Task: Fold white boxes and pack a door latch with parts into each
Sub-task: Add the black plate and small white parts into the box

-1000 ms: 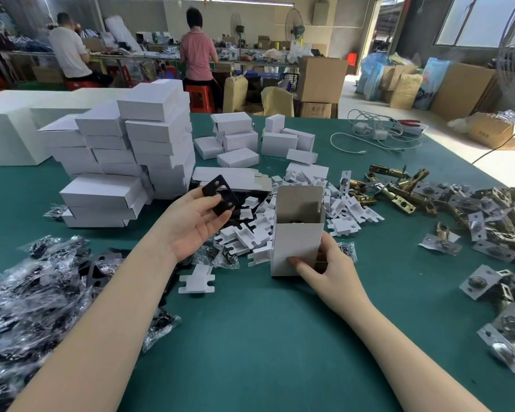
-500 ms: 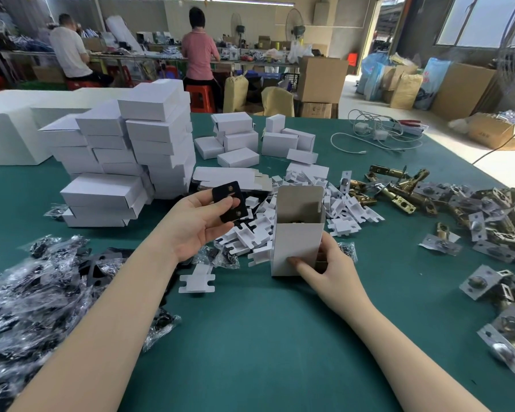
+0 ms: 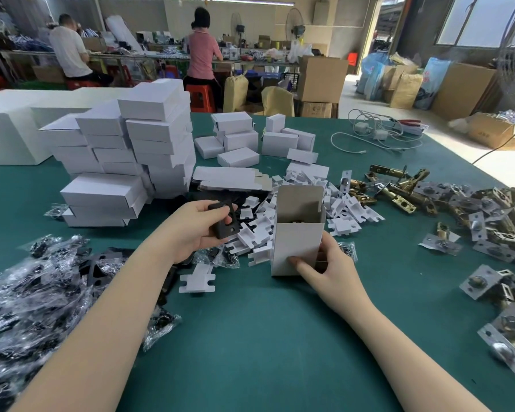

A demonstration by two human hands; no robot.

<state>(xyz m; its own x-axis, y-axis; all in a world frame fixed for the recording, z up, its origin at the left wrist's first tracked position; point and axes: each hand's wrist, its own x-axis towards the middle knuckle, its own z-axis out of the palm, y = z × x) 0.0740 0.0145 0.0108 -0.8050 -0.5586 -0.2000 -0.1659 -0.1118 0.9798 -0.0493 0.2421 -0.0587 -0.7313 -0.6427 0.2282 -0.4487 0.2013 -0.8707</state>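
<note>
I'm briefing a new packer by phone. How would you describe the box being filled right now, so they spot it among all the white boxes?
On the green table, look just in front of the heap of white card inserts. The open box stands there, gripped low by the right hand. Unlike the closed boxes lying flat in the stacks, it stands upright with its top flap raised.

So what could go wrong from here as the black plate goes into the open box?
1. The upright box is steadied only by the right hand low down; a nudge could tip it.
2. The black plate in the left hand might catch the raised flap.
</note>
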